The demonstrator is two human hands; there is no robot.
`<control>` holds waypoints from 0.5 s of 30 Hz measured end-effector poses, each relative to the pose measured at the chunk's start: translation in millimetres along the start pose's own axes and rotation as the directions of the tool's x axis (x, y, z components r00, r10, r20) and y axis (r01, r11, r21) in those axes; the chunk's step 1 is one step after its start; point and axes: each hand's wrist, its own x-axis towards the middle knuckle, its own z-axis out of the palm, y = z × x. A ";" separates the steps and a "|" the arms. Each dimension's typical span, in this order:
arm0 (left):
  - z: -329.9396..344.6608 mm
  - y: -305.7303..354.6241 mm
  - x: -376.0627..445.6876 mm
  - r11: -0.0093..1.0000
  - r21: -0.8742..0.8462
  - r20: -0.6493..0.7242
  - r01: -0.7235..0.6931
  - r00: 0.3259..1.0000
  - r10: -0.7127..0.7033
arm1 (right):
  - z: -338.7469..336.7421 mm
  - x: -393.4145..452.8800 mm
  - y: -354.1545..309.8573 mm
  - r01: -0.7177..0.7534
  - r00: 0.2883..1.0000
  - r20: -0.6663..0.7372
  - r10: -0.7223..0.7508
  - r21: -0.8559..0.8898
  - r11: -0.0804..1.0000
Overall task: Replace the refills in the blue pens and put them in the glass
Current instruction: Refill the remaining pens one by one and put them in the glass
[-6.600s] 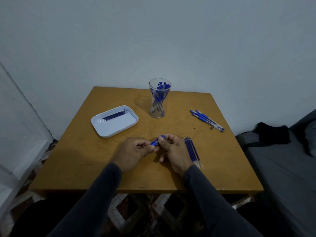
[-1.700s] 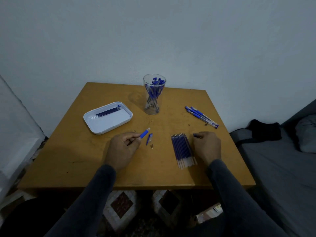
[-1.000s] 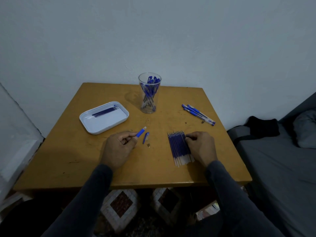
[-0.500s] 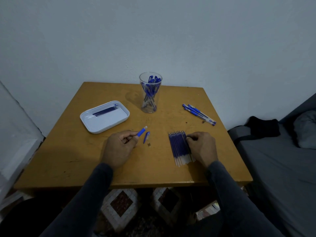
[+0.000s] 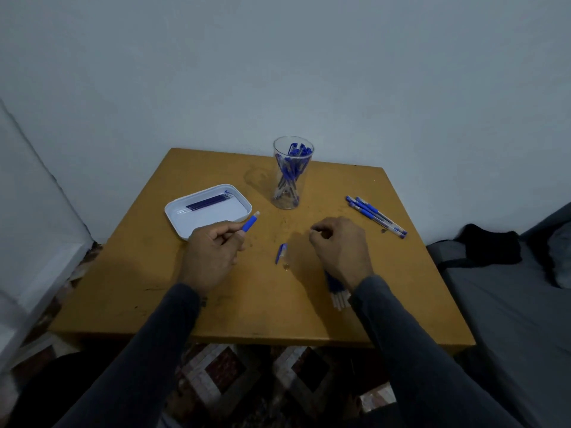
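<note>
Item: wooden table [image 5: 216, 304]. Tan, scuffed top, carrying all the working parts.

Item: white tray [image 5: 182, 225], at ten o'clock from the table's middle. It holds a few dark used refills [image 5: 208, 201] lying side by side.

Item: glass [image 5: 292, 174], at twelve o'clock, upright and clear. It is packed with finished blue pens [image 5: 290, 168], caps uppermost.

Item: left hand [image 5: 210, 257], at nine o'clock. Fingers curled, thumb and forefinger pinching a pen barrel [image 5: 249, 223] by its lower end; the blue grip and pale open end point toward one o'clock, just short of the tray's corner.

Item: right hand [image 5: 340, 245], at three o'clock. Loosely closed, fingertips drawn together; whether it pinches a refill cannot be told, as nothing clear shows between them.

Item: fresh refills [image 5: 336, 291], a bundle at four o'clock, mostly hidden under the right wrist, with the pale ends showing.

Item: pens awaiting service [image 5: 375, 216], about three, at two o'clock, parallel and touching.

Item: pen cap [image 5: 281, 252], at centre, lying flat between the hands; a tiny unclear piece [image 5: 286, 266] lies just beside it.

Step in hand, as judged: barrel emptied and a new refill being brought over. The next move calls for lining a thin refill up with the barrel's narrow opening, then refitting the small parts and cap.
</note>
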 end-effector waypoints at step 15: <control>-141.0 -55.7 24.9 0.989 0.151 -0.301 0.012 0.953 0.034 | 130.5 87.2 -158.9 0.408 0.876 0.349 -0.332 -0.171 0.897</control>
